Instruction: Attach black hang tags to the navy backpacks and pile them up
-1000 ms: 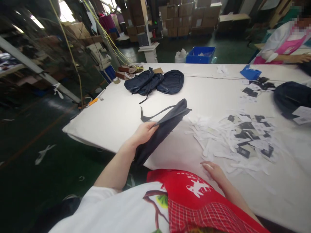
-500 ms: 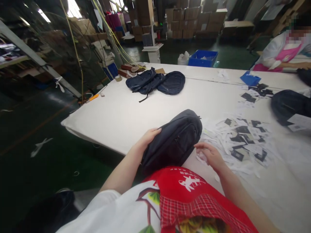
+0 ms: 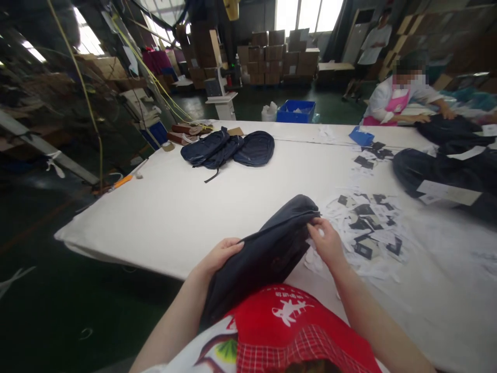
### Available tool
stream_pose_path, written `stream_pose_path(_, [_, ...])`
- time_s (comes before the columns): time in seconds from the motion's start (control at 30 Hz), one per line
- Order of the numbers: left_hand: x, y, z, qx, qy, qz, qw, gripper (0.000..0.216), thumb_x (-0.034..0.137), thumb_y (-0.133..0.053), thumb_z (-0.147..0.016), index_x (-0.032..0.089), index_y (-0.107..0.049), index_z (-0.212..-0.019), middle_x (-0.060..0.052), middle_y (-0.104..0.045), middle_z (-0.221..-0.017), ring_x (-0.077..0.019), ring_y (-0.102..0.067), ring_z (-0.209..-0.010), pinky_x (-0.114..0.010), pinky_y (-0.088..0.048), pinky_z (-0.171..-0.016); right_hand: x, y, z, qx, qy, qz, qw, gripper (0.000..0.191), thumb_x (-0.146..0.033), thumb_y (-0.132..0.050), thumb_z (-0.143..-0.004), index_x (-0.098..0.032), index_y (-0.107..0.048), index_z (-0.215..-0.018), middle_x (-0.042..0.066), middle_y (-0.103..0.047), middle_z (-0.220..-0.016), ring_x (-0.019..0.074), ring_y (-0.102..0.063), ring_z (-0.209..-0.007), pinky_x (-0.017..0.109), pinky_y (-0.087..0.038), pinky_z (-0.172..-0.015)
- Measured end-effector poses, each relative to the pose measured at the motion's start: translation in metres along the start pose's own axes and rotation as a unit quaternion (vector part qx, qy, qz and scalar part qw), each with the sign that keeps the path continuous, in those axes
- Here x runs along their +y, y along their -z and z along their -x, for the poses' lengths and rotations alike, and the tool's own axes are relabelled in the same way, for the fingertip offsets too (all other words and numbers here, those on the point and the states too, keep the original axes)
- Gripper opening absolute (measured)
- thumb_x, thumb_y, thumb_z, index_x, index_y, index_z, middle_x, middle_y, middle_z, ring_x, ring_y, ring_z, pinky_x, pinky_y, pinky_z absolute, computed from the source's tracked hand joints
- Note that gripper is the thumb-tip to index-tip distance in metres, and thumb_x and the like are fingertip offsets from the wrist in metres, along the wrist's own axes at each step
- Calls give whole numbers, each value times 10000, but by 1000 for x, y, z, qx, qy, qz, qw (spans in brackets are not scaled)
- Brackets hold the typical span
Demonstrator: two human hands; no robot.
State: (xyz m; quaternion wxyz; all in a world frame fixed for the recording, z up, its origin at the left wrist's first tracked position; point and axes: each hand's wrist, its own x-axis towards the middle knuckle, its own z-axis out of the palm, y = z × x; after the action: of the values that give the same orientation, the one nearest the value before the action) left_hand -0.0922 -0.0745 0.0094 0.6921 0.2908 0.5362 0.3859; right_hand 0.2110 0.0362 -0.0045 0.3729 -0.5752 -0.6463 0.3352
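Note:
A dark navy backpack (image 3: 267, 248) lies at the near edge of the white table (image 3: 217, 202), right in front of me. My left hand (image 3: 217, 256) grips its lower left edge, fingers curled over the fabric. My right hand (image 3: 326, 241) pinches the bag's upper right corner near the zipper. Beside my right hand lies a heap of white and black paper tags (image 3: 368, 228).
Several more navy backpacks (image 3: 229, 147) lie at the table's far left, others (image 3: 438, 168) at the right. A person in a pink apron (image 3: 396, 98) works at the far right corner. A blue crate (image 3: 295, 110) and stacked cardboard boxes (image 3: 279, 57) stand beyond the table.
The backpack went from hanging folded in my left hand to lying flat on the table edge. My right hand rose from my lap and took hold of the bag's right corner.

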Motion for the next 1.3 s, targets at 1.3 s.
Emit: stream_pose_path(1.3, [86,-126,-23,-50,-426,-776,463,160,132,-455,-898,144,-615,-908,-95,-625,-795,-212,-586,-735,-321,-423,-575,-58,3,14,-87,-31,-179,979,380,-532,-551,-865,-187,-534,-708,-54,-500,-493,61,-392,-300,177,-253,-290])
